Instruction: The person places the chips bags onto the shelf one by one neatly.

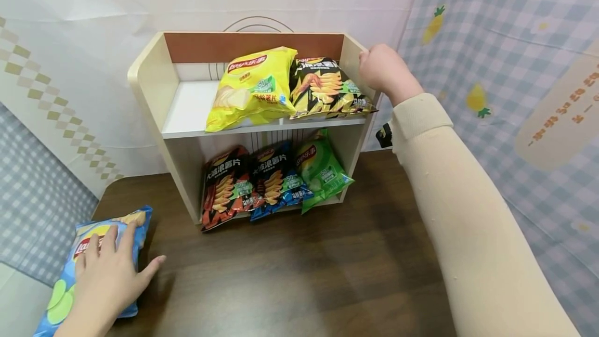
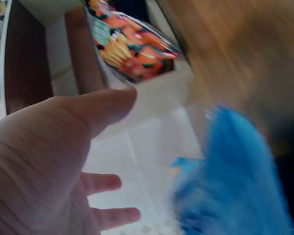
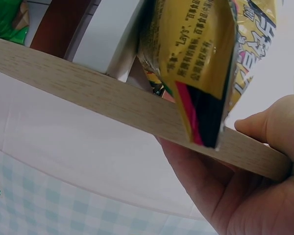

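My left hand point(image 1: 109, 269) hovers over or lightly touches a blue Lay's chip bag point(image 1: 70, 272) at the table's left; exact contact cannot be told. Its fingers are spread, and in the left wrist view the blue bag is blurred beside the palm. My right hand point(image 1: 386, 69) grips the right side panel point(image 3: 88, 93) of a two-tier wooden shelf point(image 1: 145, 82), thumb on one face and fingers on the other. Closest to that hand, a black chip bag point(image 1: 323, 85) leans on the upper tier, with a yellow chip bag point(image 1: 262, 79) to its left.
Red point(image 1: 224, 191), dark blue point(image 1: 276, 176) and green point(image 1: 318, 165) chip bags stand side by side on the lower tier, their bottoms jutting past its front edge. The shelf stands on a dark brown table point(image 1: 281, 274). Printed cloth point(image 1: 505, 66) hangs at the back and sides.
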The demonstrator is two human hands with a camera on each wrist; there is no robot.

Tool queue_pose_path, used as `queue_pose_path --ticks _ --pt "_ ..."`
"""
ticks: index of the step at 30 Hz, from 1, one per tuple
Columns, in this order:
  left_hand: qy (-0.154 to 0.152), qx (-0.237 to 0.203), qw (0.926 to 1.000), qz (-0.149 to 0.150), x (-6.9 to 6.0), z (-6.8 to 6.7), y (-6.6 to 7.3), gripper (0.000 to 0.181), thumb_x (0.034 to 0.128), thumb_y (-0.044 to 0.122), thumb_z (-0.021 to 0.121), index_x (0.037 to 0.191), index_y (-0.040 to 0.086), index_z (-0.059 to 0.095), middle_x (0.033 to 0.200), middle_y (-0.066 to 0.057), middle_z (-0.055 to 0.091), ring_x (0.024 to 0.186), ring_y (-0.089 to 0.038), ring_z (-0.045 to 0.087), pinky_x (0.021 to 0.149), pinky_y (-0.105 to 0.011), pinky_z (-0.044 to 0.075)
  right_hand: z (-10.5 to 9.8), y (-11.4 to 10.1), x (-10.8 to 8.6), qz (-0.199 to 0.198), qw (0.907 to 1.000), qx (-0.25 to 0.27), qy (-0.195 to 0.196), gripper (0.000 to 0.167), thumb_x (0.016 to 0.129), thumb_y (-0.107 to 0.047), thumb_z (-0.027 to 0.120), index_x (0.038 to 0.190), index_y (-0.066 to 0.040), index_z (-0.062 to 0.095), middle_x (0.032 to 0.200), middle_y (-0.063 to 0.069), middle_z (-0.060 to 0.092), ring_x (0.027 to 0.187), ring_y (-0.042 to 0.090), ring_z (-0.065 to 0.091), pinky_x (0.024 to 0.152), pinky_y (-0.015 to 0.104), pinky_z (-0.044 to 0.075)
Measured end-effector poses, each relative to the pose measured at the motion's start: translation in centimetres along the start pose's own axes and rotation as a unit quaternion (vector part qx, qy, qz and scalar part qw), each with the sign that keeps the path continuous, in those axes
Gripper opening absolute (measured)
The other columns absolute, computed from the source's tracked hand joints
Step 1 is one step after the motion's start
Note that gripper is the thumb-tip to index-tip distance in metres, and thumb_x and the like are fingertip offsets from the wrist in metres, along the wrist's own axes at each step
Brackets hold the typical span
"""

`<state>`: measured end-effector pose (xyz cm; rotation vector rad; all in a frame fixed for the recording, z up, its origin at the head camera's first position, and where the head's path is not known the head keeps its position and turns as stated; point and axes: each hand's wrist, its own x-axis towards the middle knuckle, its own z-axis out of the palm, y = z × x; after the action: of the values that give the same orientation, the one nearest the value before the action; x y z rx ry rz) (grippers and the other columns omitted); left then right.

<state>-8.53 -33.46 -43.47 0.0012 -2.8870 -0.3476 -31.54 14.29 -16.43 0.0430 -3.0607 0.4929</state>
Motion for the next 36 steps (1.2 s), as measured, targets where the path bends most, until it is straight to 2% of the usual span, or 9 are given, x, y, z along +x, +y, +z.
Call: queue_pose_path --ticks 6,10,13,19,26,31,36 --pt "-0.076 -0.007 0.9953 -0.059 -0.3 1.4 -2.2 0.096 0.0859 0.052 0.065 0.147 -0.006 0.019 0.134 -0.043 0.02 0.115 -0.075 0.011 0.077 -0.083 0.011 0.2 0.1 0.2 0.003 1.0 0.003 -0.004 0.058 0.103 -0.029 0.015 0.129 0.012 0.047 0.121 0.026 0.051 0.098 0.034 0.051 0.084 0.045 0.043" --pt "-0.099 0.003 0.9931 -0.062 -0.5 2.5 -3.0 0.097 0.0849 0.045 0.068 0.15 -0.002 0.013 0.138 -0.044 0.014 0.115 -0.077 0.007 0.077 -0.085 0.009 0.3 0.1 0.3 -0.001 1.0 0.002 -0.002 0.058 0.103 -0.03 0.015 0.128 0.012 0.047 0.12 0.025 0.051 0.098 0.034 0.051 0.085 0.046 0.043" --pt "-0.096 0.018 0.9937 -0.054 -0.4 2.9 -3.1 0.096 0.081 0.036 0.072 0.15 0.0 0.015 0.139 -0.044 0.013 0.117 -0.076 0.007 0.077 -0.084 0.01 0.2 0.1 0.4 0.003 1.0 0.003 -0.002 0.058 0.103 -0.03 0.015 0.129 0.012 0.047 0.121 0.026 0.051 0.098 0.034 0.051 0.086 0.046 0.043" --pt "-0.096 0.028 0.9942 -0.04 -0.4 2.9 -2.7 0.095 0.0746 0.023 0.075 0.148 0.0 0.019 0.141 -0.04 0.013 0.118 -0.074 0.009 0.077 -0.083 0.013 0.1 0.1 0.3 0.005 1.0 0.002 -0.001 0.058 0.103 -0.03 0.015 0.13 0.011 0.047 0.122 0.026 0.051 0.099 0.034 0.051 0.085 0.045 0.043" --pt "-0.116 0.028 0.9923 -0.034 -0.4 2.6 -1.9 0.091 0.0748 0.019 0.073 0.148 0.003 0.021 0.145 -0.037 0.015 0.119 -0.071 0.013 0.077 -0.081 0.019 0.1 0.0 0.2 0.001 1.0 0.002 0.001 0.058 0.103 -0.03 0.015 0.128 0.011 0.048 0.12 0.025 0.051 0.096 0.033 0.05 0.081 0.043 0.043" --pt "-0.126 0.029 0.9912 -0.028 -0.5 2.6 -0.4 0.091 0.0738 0.022 0.075 0.148 0.003 0.024 0.144 -0.037 0.019 0.117 -0.071 0.017 0.077 -0.082 0.022 0.1 0.0 0.1 0.002 1.0 0.004 0.002 0.057 0.103 -0.029 0.015 0.127 0.011 0.048 0.119 0.024 0.051 0.095 0.033 0.051 0.081 0.043 0.043" --pt "-0.131 0.031 0.9908 -0.009 -0.9 2.4 1.5 0.091 0.0738 0.028 0.078 0.147 0.003 0.029 0.143 -0.036 0.023 0.115 -0.069 0.024 0.075 -0.082 0.027 0.1 0.0 0.1 0.0 1.0 0.004 0.002 0.057 0.103 -0.03 0.016 0.125 0.011 0.049 0.117 0.023 0.051 0.094 0.032 0.051 0.08 0.042 0.043"
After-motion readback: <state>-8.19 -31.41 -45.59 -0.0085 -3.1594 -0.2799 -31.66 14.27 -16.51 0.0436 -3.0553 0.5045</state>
